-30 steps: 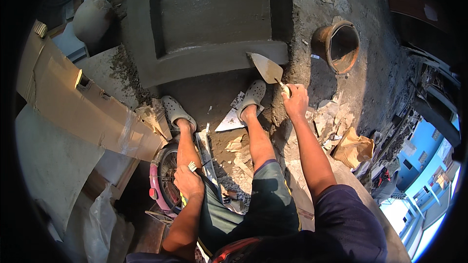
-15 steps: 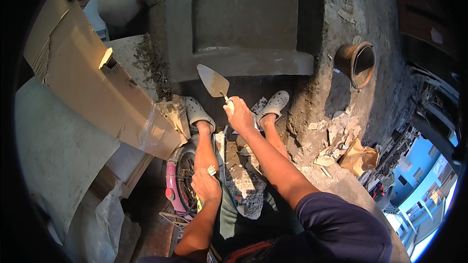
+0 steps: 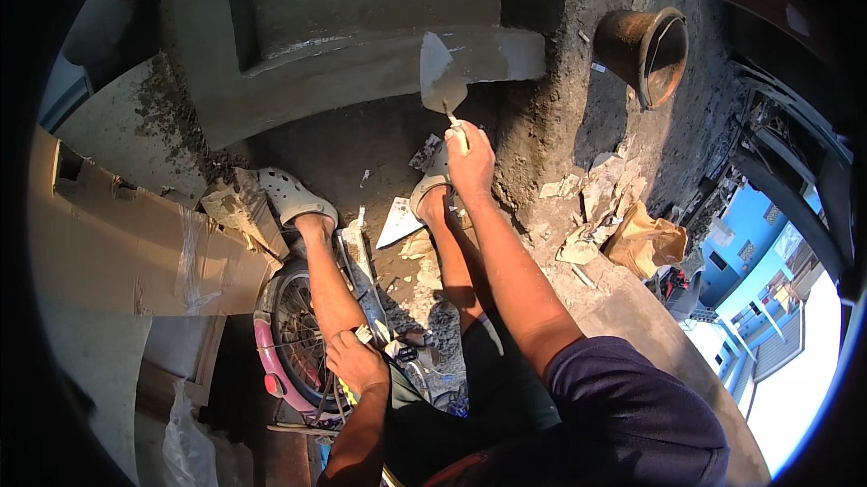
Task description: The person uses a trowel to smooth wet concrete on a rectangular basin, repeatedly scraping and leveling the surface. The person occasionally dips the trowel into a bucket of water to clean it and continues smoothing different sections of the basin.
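Note:
My right hand is closed round the handle of a pointed trowel, whose blade is pale at the tip and smeared grey nearer the handle. The blade points away from me and overlaps the front ledge of a smooth grey cement slab; whether it touches cannot be made out. Down by my left knee, my left hand is closed on a small pale object poking out past the fingers. Its kind is unclear, as the hand covers most of it.
A dirty bucket lies on its side at the right, beyond crumpled brown paper and broken flakes. To my left are a cardboard sheet and a small pink bicycle's wheel. Rubble and a white triangular scrap lie between my feet.
My view has swung rightward, so the slab and cardboard sit further left. The trowel has moved forward and right, from before the slab's edge to over its ledge. My left hand keeps its hold.

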The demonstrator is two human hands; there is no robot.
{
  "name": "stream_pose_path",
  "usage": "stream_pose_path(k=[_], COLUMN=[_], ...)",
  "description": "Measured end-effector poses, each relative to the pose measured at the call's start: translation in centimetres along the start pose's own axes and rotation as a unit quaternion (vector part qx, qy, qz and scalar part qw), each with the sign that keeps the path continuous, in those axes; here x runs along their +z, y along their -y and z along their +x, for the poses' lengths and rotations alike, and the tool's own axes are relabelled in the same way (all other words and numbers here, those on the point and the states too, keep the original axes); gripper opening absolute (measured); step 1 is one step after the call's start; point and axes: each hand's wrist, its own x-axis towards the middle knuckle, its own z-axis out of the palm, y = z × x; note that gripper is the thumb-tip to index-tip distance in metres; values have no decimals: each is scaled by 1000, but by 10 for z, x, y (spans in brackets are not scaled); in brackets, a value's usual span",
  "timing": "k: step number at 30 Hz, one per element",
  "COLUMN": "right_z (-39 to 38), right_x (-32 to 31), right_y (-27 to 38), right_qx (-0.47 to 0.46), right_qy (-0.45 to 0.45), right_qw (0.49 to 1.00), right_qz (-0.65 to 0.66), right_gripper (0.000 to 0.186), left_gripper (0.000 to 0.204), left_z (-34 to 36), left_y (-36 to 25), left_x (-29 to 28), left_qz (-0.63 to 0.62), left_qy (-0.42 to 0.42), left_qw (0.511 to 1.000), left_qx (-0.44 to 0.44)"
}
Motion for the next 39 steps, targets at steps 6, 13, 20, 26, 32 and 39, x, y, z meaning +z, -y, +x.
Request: stream_pose_path(k=[6,13,20,26,32,39], right_z=[73,42,-70,-117,-144,-157], right_x=[-71,-35,64,121,160,185], right_y=[-91,-37,95,149,191,218], right_qx=[202,224,159,19,-18,-64], right_qy=[-43,46,149,118,146,163], right_qw=[969,927,936,972,965,971], right_qz=[134,299,275,200,216,161], right_gripper=[34,33,33,35,36,37], left_gripper=[37,32,29,31,25,23], left_z=[5,6,3,1,0,0], left_y=[4,5,4,3,3,2], left_x=[-10,-6,3,9,11,10], left_qz=[19,22,17,-4,-29,-49], left_qy=[43,26,37,25,23,28], left_qw=[999,999,999,1000,999,998], left_qx=[-9,4,-14,-17,-27,-26])
